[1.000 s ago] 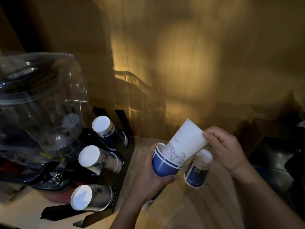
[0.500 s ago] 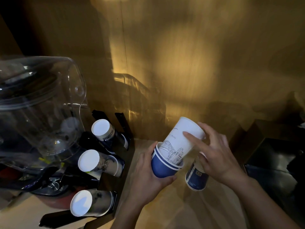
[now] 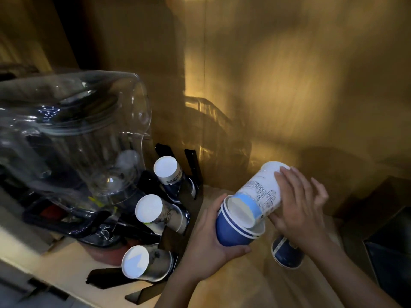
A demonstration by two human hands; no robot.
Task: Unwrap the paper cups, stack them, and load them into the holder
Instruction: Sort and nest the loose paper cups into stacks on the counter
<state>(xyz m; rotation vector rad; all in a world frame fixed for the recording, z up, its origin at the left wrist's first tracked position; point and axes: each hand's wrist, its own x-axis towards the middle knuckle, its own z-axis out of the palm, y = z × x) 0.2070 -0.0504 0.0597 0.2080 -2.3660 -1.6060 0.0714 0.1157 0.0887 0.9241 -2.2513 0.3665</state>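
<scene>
This looks like a self-serve drinks corner, of the kind found in a café, hotel or office pantry, though which one cannot be told. At nine o'clock a clear drink dispenser point(image 3: 73, 138) stands on a dark base. Just beside it, toward seven o'clock, a black cup holder point(image 3: 178, 232) keeps three rows of paper cups point(image 3: 149, 211) lying on their sides, white bottoms outward. A pale wooden counter point(image 3: 233, 285) carries it all, and a gold-toned wall point(image 3: 289, 85) under warm dim light closes the back from twelve to three o'clock.
</scene>
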